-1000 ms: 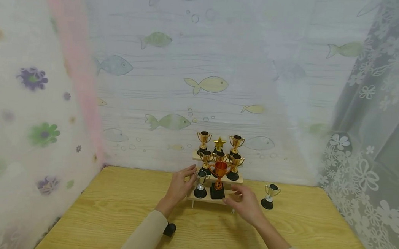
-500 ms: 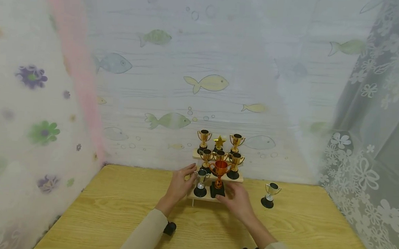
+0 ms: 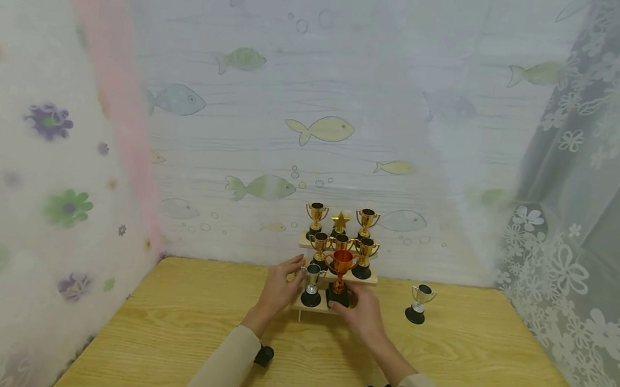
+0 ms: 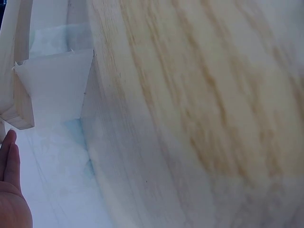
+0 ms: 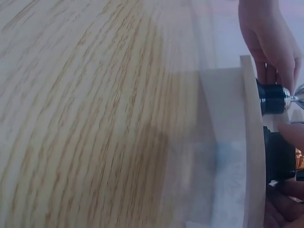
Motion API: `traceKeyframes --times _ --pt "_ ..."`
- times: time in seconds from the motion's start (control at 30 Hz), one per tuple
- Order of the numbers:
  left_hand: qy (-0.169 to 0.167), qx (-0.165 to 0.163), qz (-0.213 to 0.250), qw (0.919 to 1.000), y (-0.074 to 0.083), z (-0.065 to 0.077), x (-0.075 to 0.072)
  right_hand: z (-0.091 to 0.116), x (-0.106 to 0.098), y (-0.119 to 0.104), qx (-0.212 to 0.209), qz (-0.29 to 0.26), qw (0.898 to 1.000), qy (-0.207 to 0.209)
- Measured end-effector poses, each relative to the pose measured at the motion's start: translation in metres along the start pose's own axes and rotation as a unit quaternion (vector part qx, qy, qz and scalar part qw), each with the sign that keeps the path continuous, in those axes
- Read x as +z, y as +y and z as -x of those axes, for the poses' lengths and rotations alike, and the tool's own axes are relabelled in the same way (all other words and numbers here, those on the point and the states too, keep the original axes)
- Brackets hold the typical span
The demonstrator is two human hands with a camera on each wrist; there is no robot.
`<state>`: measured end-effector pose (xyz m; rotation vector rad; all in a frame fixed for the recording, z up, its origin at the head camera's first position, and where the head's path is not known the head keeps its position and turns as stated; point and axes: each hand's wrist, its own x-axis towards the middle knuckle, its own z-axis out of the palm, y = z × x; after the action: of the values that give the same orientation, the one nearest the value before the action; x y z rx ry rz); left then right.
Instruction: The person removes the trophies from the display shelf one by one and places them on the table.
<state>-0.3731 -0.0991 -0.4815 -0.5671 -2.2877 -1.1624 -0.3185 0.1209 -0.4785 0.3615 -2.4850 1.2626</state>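
Note:
A small bronze-orange trophy cup [image 3: 342,262] on a square black base stands on the lowest step of a tiered wooden stand [image 3: 316,310]. My right hand [image 3: 364,316] pinches that base between thumb and fingers; in the right wrist view the thumb lies along the black base [image 5: 279,159]. Left of it stands a silver trophy cup [image 3: 312,283] with a round black base. My left hand [image 3: 279,287] is at the stand's left side, beside the silver cup. The left wrist view shows its fingers [image 4: 13,168] extended, right below the end of a wooden step [image 4: 21,111].
Gold trophy cups [image 3: 364,259] fill the middle step. Two more gold cups and a gold star trophy [image 3: 341,222] stand on the top step. Another silver trophy cup [image 3: 417,303] is upright on the wooden table [image 3: 470,357] to the right. A fish-patterned curtain [image 3: 316,176] hangs behind.
My right hand has moved left from the stand's right side to the bronze-orange trophy's base and now pinches it. The left hand stays about where it was.

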Motion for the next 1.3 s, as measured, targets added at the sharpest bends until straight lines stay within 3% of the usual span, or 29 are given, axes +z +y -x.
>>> traceKeyframes --times 0.4,1.3 --pt "0.0 -0.017 -0.003 0.9999 -0.0061 0.0001 0.0042 -0.0013 0.0059 -0.003 0.038 -0.02 0.999 0.02" --pt "0.005 -0.022 0.0 0.9998 -0.0015 0.0024 0.0038 0.0035 0.01 -0.0045 0.041 -0.022 0.998 0.036"
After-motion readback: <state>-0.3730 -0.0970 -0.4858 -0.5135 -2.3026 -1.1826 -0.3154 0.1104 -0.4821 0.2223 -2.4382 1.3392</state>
